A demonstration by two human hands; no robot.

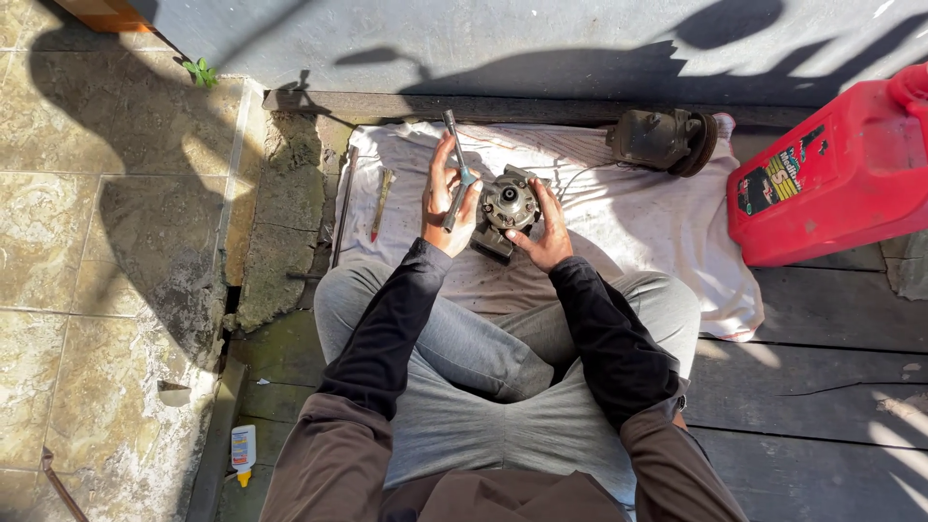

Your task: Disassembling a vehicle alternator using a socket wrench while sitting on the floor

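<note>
On a white cloth (628, 222) spread over dark boards, the left hand (447, 198) is closed around a long metal tool (456, 174) that points up and away, and the right hand (546, 227) is cupped against the side of a round metal part (507, 205) held just above the knees. Near the left hand lies a small chisel (381, 203), and well off to the right sit another metal part (665, 140) and a red jug (836, 174).
</note>
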